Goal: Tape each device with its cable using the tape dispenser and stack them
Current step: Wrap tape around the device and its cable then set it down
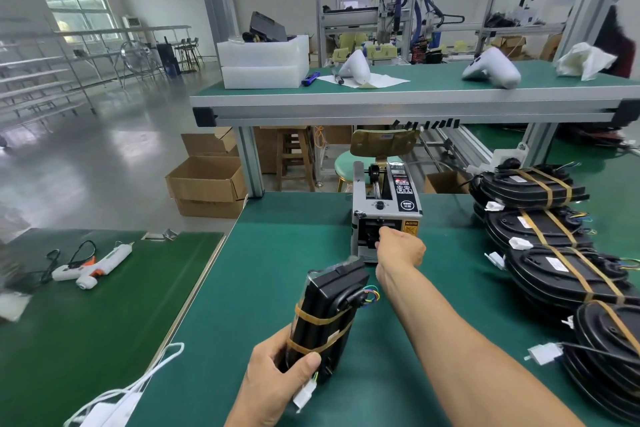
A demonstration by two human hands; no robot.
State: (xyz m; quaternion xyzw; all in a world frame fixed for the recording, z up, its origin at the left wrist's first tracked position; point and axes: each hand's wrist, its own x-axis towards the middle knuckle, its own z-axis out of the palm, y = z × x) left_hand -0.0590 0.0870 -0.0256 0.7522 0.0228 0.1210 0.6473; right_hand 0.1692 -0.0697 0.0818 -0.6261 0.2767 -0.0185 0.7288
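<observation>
While the left hand grips: left hand (277,380) has fingers and thumb curled round the near end of the black device (329,308), held above the green bench mat (263,270).
Surroundings: taped devices (554,246) stacked in a row at right; glue gun (93,263) well apart on the left mat; white cable (138,388) near the bench edge.
Obstruction: right hand (400,248) covers the tape dispenser (384,208) outlet.
Right hand: fingers at the outlet; grip cannot be told.
Device axis: long axis runs away from the person, tilted right; far end near the dispenser; two tape bands cross it.
</observation>
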